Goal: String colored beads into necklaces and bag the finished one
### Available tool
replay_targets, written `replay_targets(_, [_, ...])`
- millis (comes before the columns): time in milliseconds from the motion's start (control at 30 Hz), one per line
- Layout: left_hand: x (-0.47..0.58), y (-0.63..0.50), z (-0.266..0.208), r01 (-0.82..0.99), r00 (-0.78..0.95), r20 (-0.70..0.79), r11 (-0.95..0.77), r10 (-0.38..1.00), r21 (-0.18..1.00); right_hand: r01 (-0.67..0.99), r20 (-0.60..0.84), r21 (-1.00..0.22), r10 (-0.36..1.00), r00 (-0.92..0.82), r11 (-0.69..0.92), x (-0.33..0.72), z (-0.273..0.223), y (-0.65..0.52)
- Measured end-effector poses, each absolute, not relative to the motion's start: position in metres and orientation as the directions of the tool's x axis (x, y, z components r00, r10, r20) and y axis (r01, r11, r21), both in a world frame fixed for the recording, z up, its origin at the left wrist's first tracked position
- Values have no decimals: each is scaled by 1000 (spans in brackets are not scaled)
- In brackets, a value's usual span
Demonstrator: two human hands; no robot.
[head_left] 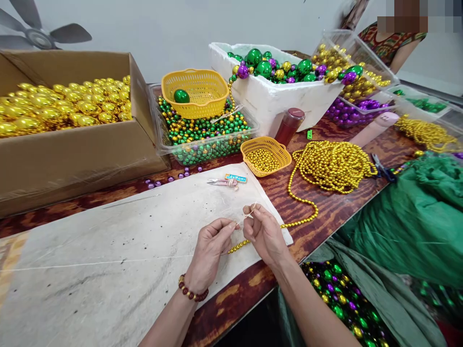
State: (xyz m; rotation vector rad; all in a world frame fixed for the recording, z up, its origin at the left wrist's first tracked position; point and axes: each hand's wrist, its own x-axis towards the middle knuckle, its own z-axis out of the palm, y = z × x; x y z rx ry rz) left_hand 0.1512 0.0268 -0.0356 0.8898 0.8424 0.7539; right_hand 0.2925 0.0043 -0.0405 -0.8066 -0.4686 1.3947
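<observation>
Head view shows a thin, pale thread (pixel 254 210) between the two hands, above the near edge of a white sheet (pixel 108 270); it forms a small loose curl at the right fingertips. The left hand (pixel 215 241), with a dark red and gold bead bracelet (pixel 193 289) at its wrist, pinches thread between thumb and forefinger; the right hand (pixel 265 233) grips the curl between thumb and fingers, just beside the left and apart from it. Below them runs a gold bead strand (pixel 300 223): small, round, shiny beads, evenly sized and closely set; it emerges near the left hand, passes behind the right, then bends over the reddish wooden table (pixel 307 241) up to a tangled gold heap (pixel 333 166) of like beads, beside a yellow basket (pixel 249 156) of loose gold beads (pixel 263 160).
</observation>
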Motion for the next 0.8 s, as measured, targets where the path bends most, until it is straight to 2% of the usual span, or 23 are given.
replay_targets(167, [149,27,-34,-60,466,-262,325,845,944,-679,-183,-730,980,81,-80,298,-39,3])
replay_targets(267, [148,26,-29,68,504,-225,221,834,973,-630,-187,-767,981,41,-120,304,-36,3])
replay_targets(367, [146,25,-27,106,543,-212,184,812,977,-567,-180,-813,983,33,-130,311,-38,2])
replay_targets(500, [141,24,-24,110,593,-209,179,778,978,-487,-152,-869,985,85,-92,325,-40,2])
replay_targets(633, [132,27,-18,-3,541,-164,197,825,980,-374,-70,-927,976,208,13,342,-36,3])
replay_targets(700, [129,28,-14,-58,478,-135,184,868,981,-276,-24,-961,984,178,27,338,-33,3])
replay_targets(800, [130,28,-7,-84,403,-77,121,912,989,-121,38,-992,999,21,41,313,-29,0])
